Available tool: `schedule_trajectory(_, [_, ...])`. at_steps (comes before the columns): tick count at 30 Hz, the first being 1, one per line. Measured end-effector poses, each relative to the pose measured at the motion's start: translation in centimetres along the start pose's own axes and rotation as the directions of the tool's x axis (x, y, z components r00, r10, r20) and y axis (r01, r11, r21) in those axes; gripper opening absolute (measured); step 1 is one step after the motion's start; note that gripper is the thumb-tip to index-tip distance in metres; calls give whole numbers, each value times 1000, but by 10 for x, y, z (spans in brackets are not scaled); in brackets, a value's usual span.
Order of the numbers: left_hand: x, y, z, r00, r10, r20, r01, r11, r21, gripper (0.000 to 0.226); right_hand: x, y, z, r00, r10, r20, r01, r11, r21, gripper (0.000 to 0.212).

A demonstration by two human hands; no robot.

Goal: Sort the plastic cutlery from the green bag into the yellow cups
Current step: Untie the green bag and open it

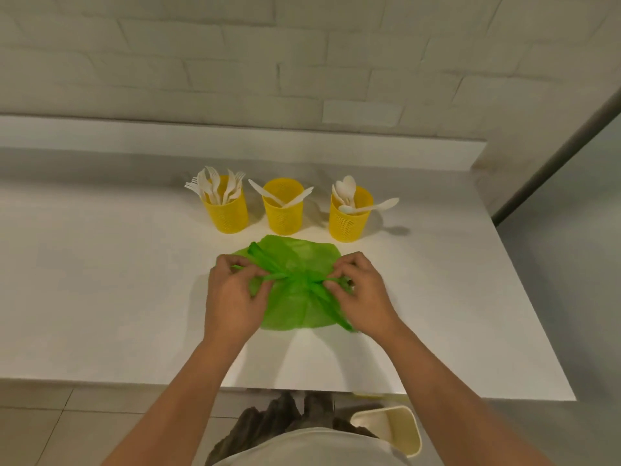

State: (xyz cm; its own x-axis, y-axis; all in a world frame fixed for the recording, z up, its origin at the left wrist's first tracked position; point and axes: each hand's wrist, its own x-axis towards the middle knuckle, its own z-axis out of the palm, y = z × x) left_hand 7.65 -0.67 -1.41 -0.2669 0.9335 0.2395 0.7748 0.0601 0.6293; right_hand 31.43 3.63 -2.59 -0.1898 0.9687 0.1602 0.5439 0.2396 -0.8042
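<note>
- Pinching knotted handles of green bag (pixel 292 304) with left hand (pixel 232 297) and right hand (pixel 364 290), both clamped.
- Behind, on white table (pixel 100 297): yellow cups (pixel 283 218) with forks (pixel 218 188), knives (pixel 268 195), spoons (pixel 347 190).

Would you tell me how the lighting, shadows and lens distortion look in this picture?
Head view: dim, even light, no glare on the white counter; a soft shadow lies right of the right yellow cup; faint shadows spread round the left hand and right hand gripping the green bag; the wide lens bends the brick lines of the wall; detail is slightly soft.
</note>
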Motion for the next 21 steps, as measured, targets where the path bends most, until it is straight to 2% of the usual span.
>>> schedule_trajectory(2, [5,3,-7,994,-97,-44,94,993,-67,10,4,1,-10,993,81,-90,-72,992,99,8])
schedule_trajectory(4, [10,3,-11,991,-123,-48,119,990,-74,13,7,6,-16,989,104,-107,-94,992,90,7])
schedule_trajectory(8, [11,18,-5,996,62,58,-68,991,112,44,10,3,-15,998,30,64,-31,999,9,27])
schedule_trajectory(9, [12,23,-1,990,105,97,-122,976,182,44,13,1,-13,994,10,107,-7,1000,-23,30])
schedule_trajectory(11, [16,30,8,972,141,189,-189,946,264,37,16,-2,-8,987,-16,160,34,993,-111,21])
schedule_trajectory(14, [19,33,12,947,131,295,-201,954,223,28,21,-4,-7,984,-39,176,73,978,-194,6])
schedule_trajectory(18, [24,26,5,902,139,408,-198,974,107,24,25,-2,-14,994,-63,93,78,984,-162,9])
schedule_trajectory(20, [27,23,3,856,157,492,-246,962,121,26,25,2,-18,998,-56,26,59,988,-141,9])
schedule_trajectory(21, [27,22,3,840,168,516,-282,948,150,26,25,3,-19,995,-88,51,96,978,-184,5])
